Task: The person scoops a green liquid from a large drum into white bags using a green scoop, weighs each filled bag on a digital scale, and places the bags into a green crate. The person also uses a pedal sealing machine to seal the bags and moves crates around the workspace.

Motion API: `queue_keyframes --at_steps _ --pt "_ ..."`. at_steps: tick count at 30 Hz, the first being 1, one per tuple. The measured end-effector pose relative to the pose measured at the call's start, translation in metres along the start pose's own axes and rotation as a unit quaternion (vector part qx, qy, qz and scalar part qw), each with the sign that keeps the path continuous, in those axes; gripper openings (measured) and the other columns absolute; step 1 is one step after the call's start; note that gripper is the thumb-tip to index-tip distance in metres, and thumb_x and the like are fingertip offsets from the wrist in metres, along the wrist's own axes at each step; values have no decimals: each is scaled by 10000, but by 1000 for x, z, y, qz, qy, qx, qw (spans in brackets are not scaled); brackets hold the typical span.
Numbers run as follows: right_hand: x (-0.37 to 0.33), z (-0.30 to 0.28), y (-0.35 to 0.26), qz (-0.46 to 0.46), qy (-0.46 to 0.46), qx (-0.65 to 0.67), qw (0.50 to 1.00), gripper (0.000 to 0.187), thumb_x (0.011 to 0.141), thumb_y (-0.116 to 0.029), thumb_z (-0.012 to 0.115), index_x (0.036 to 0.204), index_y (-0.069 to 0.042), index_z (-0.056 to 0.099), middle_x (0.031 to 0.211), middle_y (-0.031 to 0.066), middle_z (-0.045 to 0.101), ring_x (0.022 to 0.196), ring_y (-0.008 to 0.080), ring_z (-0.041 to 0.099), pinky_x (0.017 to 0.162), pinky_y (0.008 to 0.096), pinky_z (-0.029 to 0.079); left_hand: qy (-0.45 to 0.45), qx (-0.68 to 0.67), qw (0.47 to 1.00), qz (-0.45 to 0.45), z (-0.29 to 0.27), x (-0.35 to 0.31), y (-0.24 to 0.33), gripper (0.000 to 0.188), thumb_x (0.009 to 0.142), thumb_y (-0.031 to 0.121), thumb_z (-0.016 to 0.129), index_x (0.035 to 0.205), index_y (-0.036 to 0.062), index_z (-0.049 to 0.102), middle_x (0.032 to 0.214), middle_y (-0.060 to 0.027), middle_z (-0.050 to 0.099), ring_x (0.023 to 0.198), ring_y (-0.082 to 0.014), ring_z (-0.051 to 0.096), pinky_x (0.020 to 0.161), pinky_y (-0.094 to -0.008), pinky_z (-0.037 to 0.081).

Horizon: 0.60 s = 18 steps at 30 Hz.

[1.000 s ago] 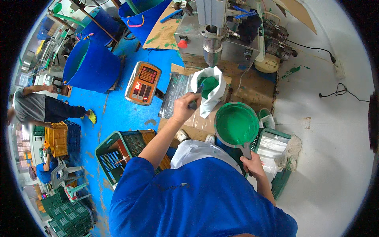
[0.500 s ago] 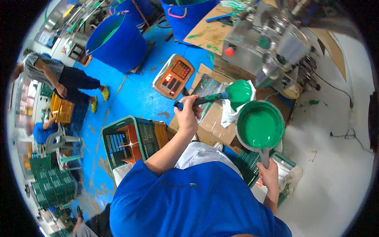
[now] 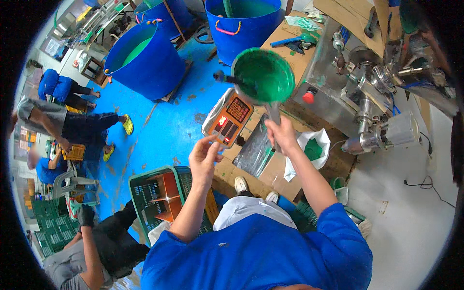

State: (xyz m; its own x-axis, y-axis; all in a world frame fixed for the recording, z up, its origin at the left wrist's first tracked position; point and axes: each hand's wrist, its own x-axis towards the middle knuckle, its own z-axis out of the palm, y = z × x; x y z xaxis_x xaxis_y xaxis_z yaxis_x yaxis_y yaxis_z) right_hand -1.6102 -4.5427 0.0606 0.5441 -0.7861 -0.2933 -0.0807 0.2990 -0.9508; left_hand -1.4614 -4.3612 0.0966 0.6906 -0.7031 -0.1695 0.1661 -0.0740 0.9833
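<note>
My right hand (image 3: 284,134) grips the handle of a large grey dipper (image 3: 273,113), raised above the cardboard-covered bench. Thick green liquid, probably paint or ink, coats the inside of its bowl. A dark-handled tool (image 3: 221,77) leans in the bowl, its handle poking out on the left; its working end is hidden in the green. My left hand (image 3: 204,157) is empty, fingers loosely bent and apart, just below an orange scale (image 3: 228,118) with a lit red display. Right of the bench, a white bag (image 3: 291,170) stands open with green liquid inside.
Large blue tubs (image 3: 150,70) of green liquid stand ahead. A metal machine (image 3: 333,77) with a red button occupies the right. A green crate (image 3: 157,174) with orange dividers sits by my left arm. Other people (image 3: 87,125) are at the left.
The dipper has moved up and left, from beside the bag toward the scale. My left hand has let go of the dark-handled tool, which now leans in the dipper. A person appears at lower left.
</note>
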Motion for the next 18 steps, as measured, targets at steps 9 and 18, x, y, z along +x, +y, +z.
queue_keyframes --at_steps 9,18 --pt "90 -9 13 -16 94 130 987 204 875 -233 534 922 -36 560 789 66 591 683 138 573 592 276 462 -119 73 978 -156 -3 25 -95 155 859 191 575 831 39 589 710 -27 597 622 -102 563 548 -232 452" --pt "0 -262 140 -139 302 -384 861 257 854 -186 432 819 0 606 851 161 612 805 297 569 741 388 428 -344 -53 891 -293 150 -17 -211 397 856 212 582 1190 22 480 1028 -111 585 901 -182 575 744 -297 499"
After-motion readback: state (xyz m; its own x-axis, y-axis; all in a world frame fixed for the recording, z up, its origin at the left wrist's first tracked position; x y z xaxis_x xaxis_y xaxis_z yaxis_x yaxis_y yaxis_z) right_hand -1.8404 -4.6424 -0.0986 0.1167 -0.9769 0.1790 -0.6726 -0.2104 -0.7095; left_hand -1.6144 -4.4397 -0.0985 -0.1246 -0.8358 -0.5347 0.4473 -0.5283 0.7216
